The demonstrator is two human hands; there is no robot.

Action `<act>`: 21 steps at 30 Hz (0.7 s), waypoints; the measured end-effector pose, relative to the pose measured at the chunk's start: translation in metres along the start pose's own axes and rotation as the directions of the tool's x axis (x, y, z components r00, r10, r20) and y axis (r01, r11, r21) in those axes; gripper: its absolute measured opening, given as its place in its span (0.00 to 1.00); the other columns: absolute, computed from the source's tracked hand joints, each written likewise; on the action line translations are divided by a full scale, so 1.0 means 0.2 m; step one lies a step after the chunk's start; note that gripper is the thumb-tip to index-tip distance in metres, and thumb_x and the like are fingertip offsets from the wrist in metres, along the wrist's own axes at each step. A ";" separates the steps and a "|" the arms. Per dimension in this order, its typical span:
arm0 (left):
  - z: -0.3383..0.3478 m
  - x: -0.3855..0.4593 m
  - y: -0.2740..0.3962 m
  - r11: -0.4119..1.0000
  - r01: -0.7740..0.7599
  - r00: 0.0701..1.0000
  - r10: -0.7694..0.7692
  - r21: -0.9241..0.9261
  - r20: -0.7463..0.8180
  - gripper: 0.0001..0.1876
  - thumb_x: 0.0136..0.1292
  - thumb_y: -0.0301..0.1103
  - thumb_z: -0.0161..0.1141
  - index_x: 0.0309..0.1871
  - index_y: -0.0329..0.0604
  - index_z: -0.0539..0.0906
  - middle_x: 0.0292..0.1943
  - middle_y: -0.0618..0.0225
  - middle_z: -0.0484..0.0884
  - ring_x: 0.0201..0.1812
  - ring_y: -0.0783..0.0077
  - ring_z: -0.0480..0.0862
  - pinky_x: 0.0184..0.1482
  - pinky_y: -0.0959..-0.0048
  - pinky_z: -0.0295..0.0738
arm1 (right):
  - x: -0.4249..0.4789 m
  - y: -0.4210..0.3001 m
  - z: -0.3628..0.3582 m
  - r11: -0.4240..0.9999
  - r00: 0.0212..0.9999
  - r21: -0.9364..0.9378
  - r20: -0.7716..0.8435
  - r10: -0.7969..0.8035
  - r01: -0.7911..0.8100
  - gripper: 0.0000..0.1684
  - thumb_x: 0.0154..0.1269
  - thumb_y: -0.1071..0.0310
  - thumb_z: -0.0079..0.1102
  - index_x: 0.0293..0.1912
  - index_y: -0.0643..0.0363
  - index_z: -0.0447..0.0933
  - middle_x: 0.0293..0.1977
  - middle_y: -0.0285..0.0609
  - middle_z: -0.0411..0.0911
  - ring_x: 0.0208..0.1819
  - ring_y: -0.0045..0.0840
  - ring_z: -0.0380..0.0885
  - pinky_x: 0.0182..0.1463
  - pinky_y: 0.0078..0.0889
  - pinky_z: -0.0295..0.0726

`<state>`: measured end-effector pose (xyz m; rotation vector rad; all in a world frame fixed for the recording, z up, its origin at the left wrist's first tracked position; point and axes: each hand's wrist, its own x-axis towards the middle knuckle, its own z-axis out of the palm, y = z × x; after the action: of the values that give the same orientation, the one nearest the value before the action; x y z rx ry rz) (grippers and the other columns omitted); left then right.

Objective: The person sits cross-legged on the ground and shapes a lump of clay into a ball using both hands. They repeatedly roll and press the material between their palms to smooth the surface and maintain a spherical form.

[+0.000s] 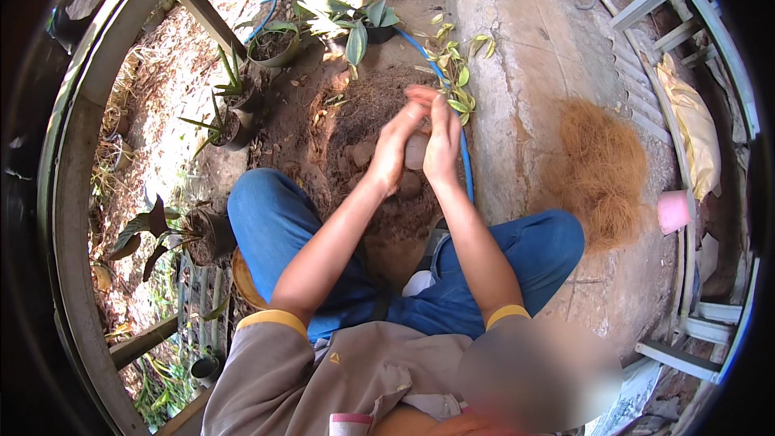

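My left hand [393,144] and my right hand [443,140] face each other over a mound of dark soil [387,94], fingers extended and fingertips close together, slightly blurred. Whether anything lies between the palms is hidden. A pale round lump [415,152] shows in the gap between the wrists; it cannot be told if it is touched. Below it, another brown ball [409,184] rests on the soil. More rounded lumps [363,154] lie left of my left hand.
A blue hose [465,160] runs along the concrete ledge [502,133] on the right. Loose brown fibre [599,175] and a pink pot [674,212] are farther right. Potted plants [275,45] stand at the back and left. A cut leafy vine [461,100] lies near my right hand.
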<state>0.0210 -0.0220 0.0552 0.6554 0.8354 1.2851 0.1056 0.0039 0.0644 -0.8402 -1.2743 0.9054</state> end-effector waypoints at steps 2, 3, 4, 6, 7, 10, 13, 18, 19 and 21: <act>0.06 -0.06 0.01 0.999 -0.038 0.999 0.038 -0.003 0.038 0.29 0.63 0.39 0.61 0.66 0.38 0.68 0.58 0.59 0.75 0.57 0.72 0.75 0.61 0.73 0.67 | 0.04 -0.05 -0.02 0.993 0.985 -0.117 -0.173 0.003 -0.024 0.22 0.74 0.58 0.40 0.42 0.68 0.75 0.38 0.45 0.78 0.43 0.27 0.75 0.51 0.30 0.71; 0.10 -0.07 -0.01 0.993 -0.114 0.993 0.114 0.009 0.025 0.25 0.63 0.38 0.61 0.61 0.35 0.73 0.52 0.60 0.79 0.54 0.73 0.76 0.58 0.73 0.69 | 0.07 -0.05 -0.05 0.976 0.977 -0.213 -0.212 0.004 -0.050 0.21 0.74 0.58 0.40 0.42 0.67 0.76 0.38 0.44 0.77 0.44 0.27 0.75 0.50 0.30 0.71; 0.11 -0.09 -0.03 0.973 -0.176 0.984 0.179 0.149 -0.009 0.21 0.64 0.38 0.60 0.55 0.34 0.76 0.48 0.62 0.80 0.50 0.74 0.77 0.55 0.74 0.70 | 0.08 -0.06 -0.07 0.976 0.967 -0.208 -0.254 0.016 -0.071 0.20 0.73 0.58 0.42 0.41 0.66 0.76 0.39 0.43 0.77 0.44 0.27 0.74 0.49 0.30 0.70; 0.12 -0.10 -0.05 0.958 -0.214 0.973 0.226 0.189 -0.047 0.17 0.66 0.41 0.57 0.48 0.36 0.79 0.41 0.65 0.81 0.44 0.75 0.78 0.49 0.75 0.72 | 0.09 -0.06 -0.08 0.985 0.949 -0.118 -0.303 0.087 -0.128 0.19 0.73 0.57 0.43 0.40 0.64 0.75 0.40 0.41 0.77 0.44 0.27 0.74 0.48 0.30 0.69; 0.10 -0.09 -0.07 0.976 -0.198 0.977 0.204 0.089 -0.059 0.17 0.67 0.44 0.55 0.45 0.38 0.79 0.39 0.66 0.80 0.43 0.75 0.78 0.46 0.75 0.72 | 0.09 -0.04 -0.07 0.986 0.941 -0.032 -0.305 0.146 -0.164 0.20 0.73 0.57 0.43 0.40 0.64 0.75 0.41 0.41 0.77 0.45 0.27 0.73 0.49 0.30 0.68; 0.10 -0.04 0.00 0.978 -0.086 0.985 0.055 -0.192 -0.161 0.22 0.70 0.54 0.46 0.36 0.43 0.77 0.34 0.69 0.77 0.37 0.75 0.77 0.40 0.74 0.72 | 0.08 -0.01 -0.04 0.957 0.930 0.167 -0.245 0.273 -0.237 0.21 0.73 0.55 0.41 0.41 0.63 0.75 0.43 0.40 0.76 0.46 0.26 0.72 0.50 0.28 0.67; 0.04 0.00 -0.03 0.985 -0.148 0.973 0.129 -0.090 -0.190 0.23 0.72 0.53 0.43 0.39 0.41 0.77 0.40 0.67 0.77 0.45 0.75 0.76 0.48 0.71 0.71 | 0.05 0.03 -0.02 0.976 0.973 0.087 -0.099 0.207 -0.199 0.24 0.73 0.51 0.38 0.46 0.63 0.75 0.46 0.41 0.76 0.52 0.27 0.70 0.52 0.31 0.67; 0.08 -0.04 -0.08 0.950 -0.259 0.960 0.273 0.176 -0.065 0.27 0.72 0.55 0.40 0.53 0.38 0.76 0.51 0.63 0.75 0.55 0.72 0.72 0.59 0.69 0.65 | 0.10 0.04 -0.06 0.923 0.937 0.226 -0.091 0.338 -0.311 0.31 0.73 0.44 0.36 0.52 0.65 0.70 0.53 0.47 0.73 0.60 0.29 0.67 0.65 0.34 0.59; 0.10 -0.05 -0.06 0.932 -0.268 0.957 0.287 0.244 -0.048 0.28 0.72 0.56 0.40 0.54 0.37 0.75 0.52 0.63 0.75 0.55 0.72 0.73 0.60 0.68 0.65 | 0.13 0.00 -0.08 0.886 0.901 0.285 -0.132 0.414 -0.366 0.32 0.73 0.44 0.36 0.53 0.65 0.69 0.54 0.48 0.72 0.61 0.30 0.67 0.66 0.36 0.59; 0.12 -0.08 0.03 0.994 0.113 0.984 -0.112 -0.005 -0.136 0.30 0.70 0.60 0.38 0.53 0.41 0.76 0.48 0.63 0.77 0.52 0.71 0.76 0.57 0.66 0.68 | 0.13 0.00 -0.08 0.919 0.945 0.272 -0.079 0.316 -0.285 0.32 0.73 0.44 0.36 0.53 0.66 0.68 0.52 0.50 0.72 0.61 0.33 0.67 0.66 0.40 0.60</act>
<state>0.0354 -0.0351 0.0761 0.5194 0.9726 1.2361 0.1233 0.0263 0.0733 -0.8827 -0.9090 1.2185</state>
